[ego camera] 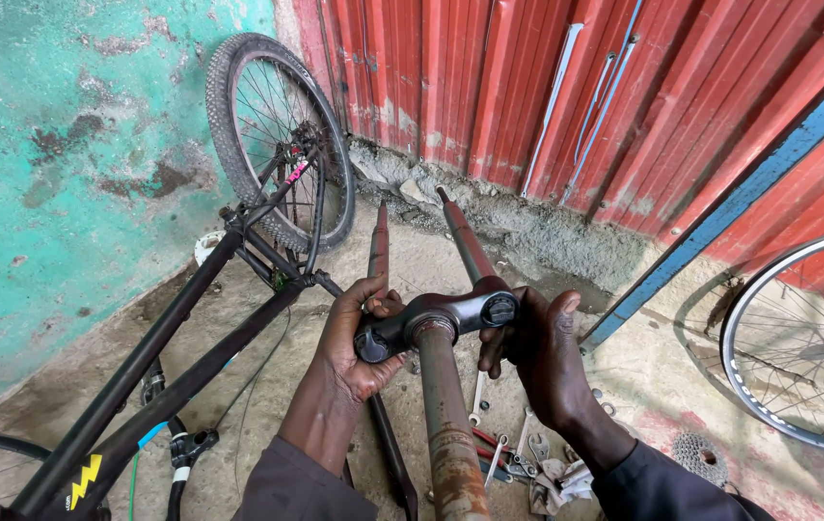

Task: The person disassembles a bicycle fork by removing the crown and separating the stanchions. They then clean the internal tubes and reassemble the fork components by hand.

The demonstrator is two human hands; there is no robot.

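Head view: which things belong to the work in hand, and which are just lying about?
In hand:
- bicycle fork, held at its crown
- left hand
- right hand

Lying about:
- black bicycle frame
- spanners on the ground
- sprocket cluster
- loose wheel

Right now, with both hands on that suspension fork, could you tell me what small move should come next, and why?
Probably turn the fork slowly to inspect it. The left hand and right hand grip each side of the black crown, the rusty steerer tube points toward the person, and both legs point away, free of the bicycle frame. The wrenches lie untouched on the ground below.
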